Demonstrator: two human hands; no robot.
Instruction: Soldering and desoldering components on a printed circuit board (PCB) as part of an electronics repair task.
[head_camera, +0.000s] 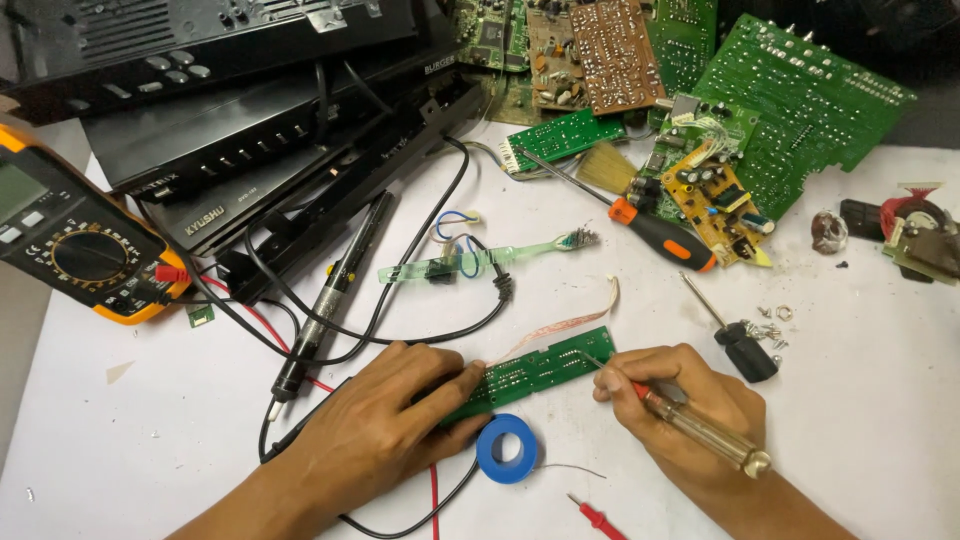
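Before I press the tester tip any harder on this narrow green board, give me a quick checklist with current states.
1. Left hand pins narrow green board: ok.
2. Right hand grips amber-handled tester: ok.
3. Tip on the board's right end: ok.
4. Which contact the tip meets: cannot tell.
5. Blue tape roll clear of the board: not ok, it touches the near edge.
6. Black cable off the board: ok.

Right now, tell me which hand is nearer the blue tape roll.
Left. The left hand lies right beside the blue tape roll, holding the green board; the right hand, gripping a screwdriver, sits farther right.
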